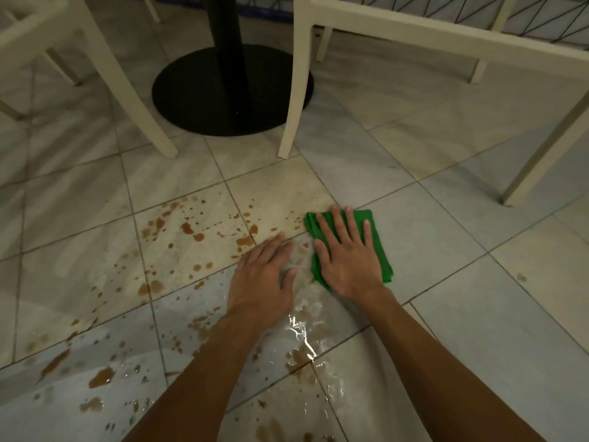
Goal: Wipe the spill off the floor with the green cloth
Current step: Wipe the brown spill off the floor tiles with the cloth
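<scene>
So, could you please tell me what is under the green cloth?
Only pale floor tile shows around the green cloth. Whether any brown spill lies beneath cannot be seen; the cloth covers it.

The green cloth [380,252] lies folded and flat on the pale tiled floor [446,250], at the right edge of the spill [188,228]. The spill is brown drops and splashes scattered across several tiles left of the cloth. A wet, glossy smear spreads below it.
</scene>
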The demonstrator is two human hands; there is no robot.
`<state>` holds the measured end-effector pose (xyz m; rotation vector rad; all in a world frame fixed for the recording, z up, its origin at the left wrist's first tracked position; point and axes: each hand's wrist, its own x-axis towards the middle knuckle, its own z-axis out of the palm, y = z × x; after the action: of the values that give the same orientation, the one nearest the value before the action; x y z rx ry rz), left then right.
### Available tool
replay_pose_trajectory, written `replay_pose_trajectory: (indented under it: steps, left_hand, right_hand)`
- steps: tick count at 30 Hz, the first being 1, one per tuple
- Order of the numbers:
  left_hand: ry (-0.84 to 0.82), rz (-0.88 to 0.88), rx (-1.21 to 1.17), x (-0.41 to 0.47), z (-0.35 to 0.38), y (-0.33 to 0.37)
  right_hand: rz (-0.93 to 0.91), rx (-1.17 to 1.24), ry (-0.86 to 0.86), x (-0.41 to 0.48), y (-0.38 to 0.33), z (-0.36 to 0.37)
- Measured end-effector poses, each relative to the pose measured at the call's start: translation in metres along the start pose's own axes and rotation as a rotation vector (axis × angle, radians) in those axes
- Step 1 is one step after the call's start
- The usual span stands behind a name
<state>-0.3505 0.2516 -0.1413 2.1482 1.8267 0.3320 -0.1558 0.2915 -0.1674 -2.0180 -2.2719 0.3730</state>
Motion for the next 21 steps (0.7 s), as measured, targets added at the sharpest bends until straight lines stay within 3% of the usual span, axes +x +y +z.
replay_pose_trajectory:
  steps: [3,10,17,21]
  left_hand:
    - [-0.005,-0.015,0.015,0.0,-0.001,-0.009]
    - [-0.012,0.006,0.013,-0.004,0.004,-0.024]
    - [-0.004,0.003,0.037,-0.006,0.0,-0.027]
    - [0.02,0.017,0.04,-0.004,-0.001,-0.031]
  right_hand:
    - [-0.063,0.005,0.007,-0.026,0.015,0.0]
    - [0.159,-0.003,0.042,0.004,0.012,0.001]
    - [-0.038,0.0,0.0,-0.014,0.0,0.004]
    - [0.06,-0.004,0.022,0.0,0.01,0.0]
